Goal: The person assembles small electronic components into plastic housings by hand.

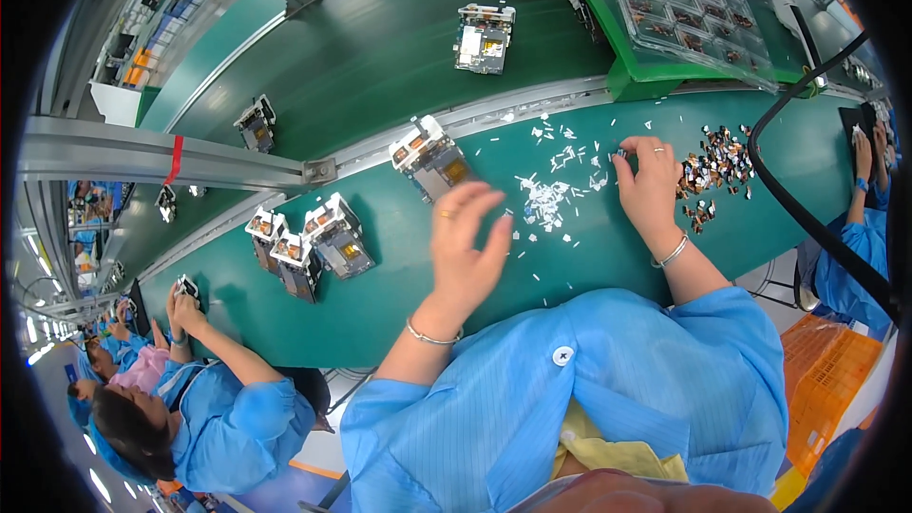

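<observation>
My left hand (pixel 465 245) is raised over the green bench (pixel 418 313), slightly blurred, thumb and fingers apart, with nothing visible in it. Just beyond its fingertips stands a small electronic assembly (pixel 432 161) with a white frame on top and a dark grey body. My right hand (pixel 651 185) is pinched, thumb against fingertips; a tiny dark bit shows there, too small to name. It sits between a scatter of small white strips (pixel 548 201) on its left and a pile of small copper-and-black parts (pixel 717 163) on its right.
Several similar assemblies (pixel 340 236) stand to the left. Another assembly (pixel 484 38) sits on the dark green conveyor (pixel 380 47). A clear compartment tray (pixel 684 5) rests on a green stand (pixel 638 76). A black cable (pixel 788 195) arcs down at right. A co-worker (pixel 228 408) works at left.
</observation>
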`<control>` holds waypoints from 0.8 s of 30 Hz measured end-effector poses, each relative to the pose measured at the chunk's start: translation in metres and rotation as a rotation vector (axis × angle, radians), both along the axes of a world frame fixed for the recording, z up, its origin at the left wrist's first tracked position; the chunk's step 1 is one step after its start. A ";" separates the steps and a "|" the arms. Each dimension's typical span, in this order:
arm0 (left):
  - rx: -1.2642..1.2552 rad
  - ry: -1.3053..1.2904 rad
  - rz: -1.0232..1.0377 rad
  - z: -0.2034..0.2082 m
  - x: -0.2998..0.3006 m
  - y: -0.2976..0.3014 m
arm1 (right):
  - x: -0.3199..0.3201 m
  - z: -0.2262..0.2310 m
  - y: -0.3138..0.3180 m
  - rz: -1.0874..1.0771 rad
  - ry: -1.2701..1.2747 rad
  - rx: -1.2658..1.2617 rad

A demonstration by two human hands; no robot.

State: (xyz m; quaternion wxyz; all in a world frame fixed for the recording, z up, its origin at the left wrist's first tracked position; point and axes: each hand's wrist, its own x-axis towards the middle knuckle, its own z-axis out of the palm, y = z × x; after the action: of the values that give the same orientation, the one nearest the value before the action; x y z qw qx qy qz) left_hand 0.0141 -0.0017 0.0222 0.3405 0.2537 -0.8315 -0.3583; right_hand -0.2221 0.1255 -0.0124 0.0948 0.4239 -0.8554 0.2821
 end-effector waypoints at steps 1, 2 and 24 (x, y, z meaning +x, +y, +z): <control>-0.001 0.002 0.002 -0.001 -0.004 0.006 | -0.001 -0.001 -0.001 0.002 0.002 -0.001; 0.141 0.028 -0.044 -0.003 -0.007 0.013 | -0.002 -0.002 -0.001 -0.027 -0.008 0.031; 1.046 -0.035 -0.075 -0.024 -0.015 -0.005 | 0.065 0.041 -0.043 0.626 -0.579 -0.071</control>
State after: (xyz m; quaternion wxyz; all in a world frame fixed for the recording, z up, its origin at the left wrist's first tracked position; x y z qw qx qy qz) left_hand -0.0011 -0.0071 -0.0014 0.1413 0.3659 -0.5557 -0.7330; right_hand -0.1571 0.0827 0.0290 -0.2250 0.5626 -0.6667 0.4340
